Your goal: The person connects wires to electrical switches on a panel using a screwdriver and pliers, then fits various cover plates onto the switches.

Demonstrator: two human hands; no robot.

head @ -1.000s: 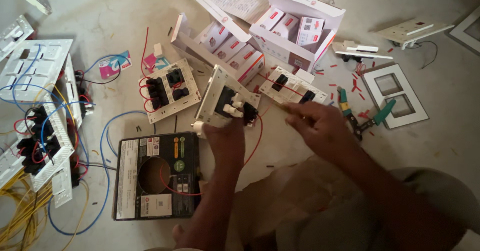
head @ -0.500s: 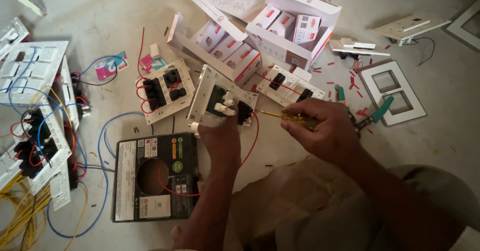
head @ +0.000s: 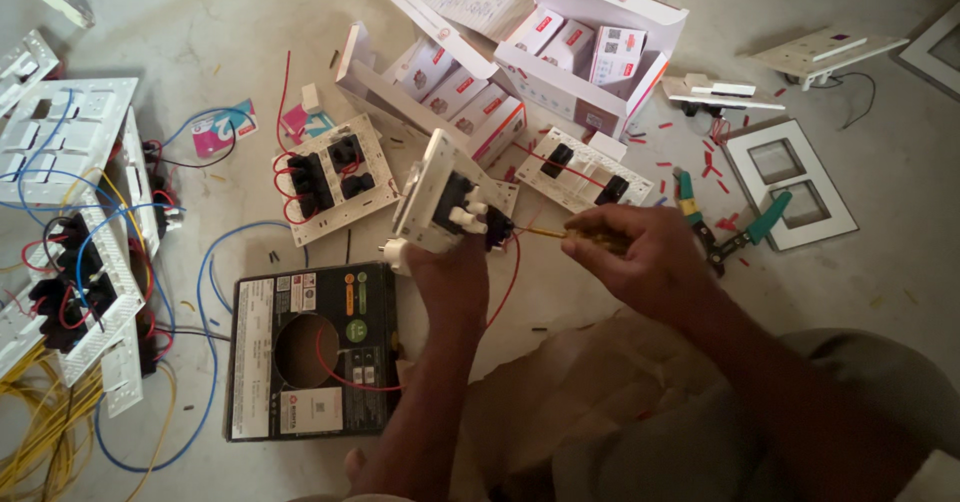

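My left hand (head: 452, 274) holds up a white switch plate (head: 432, 197) by its lower edge, back side towards me, with black and white modules (head: 470, 214) on it. A red wire (head: 510, 282) hangs from the plate down to a black box of wire (head: 305, 352). My right hand (head: 640, 262) grips a yellow-handled screwdriver (head: 585, 236), its tip pointing left at the modules on the plate.
On the floor lie another wired switch plate (head: 330, 184), a third plate (head: 585, 170), open white cartons of boxed switches (head: 590, 47), green-handled pliers (head: 735, 232), an empty white frame (head: 790, 182), and wired plates with blue and yellow wires (head: 75, 252) at the left.
My right hand has moved left from beside the pliers, bringing the screwdriver tip up to the modules on the held plate. The left hand has kept the plate roughly steady.
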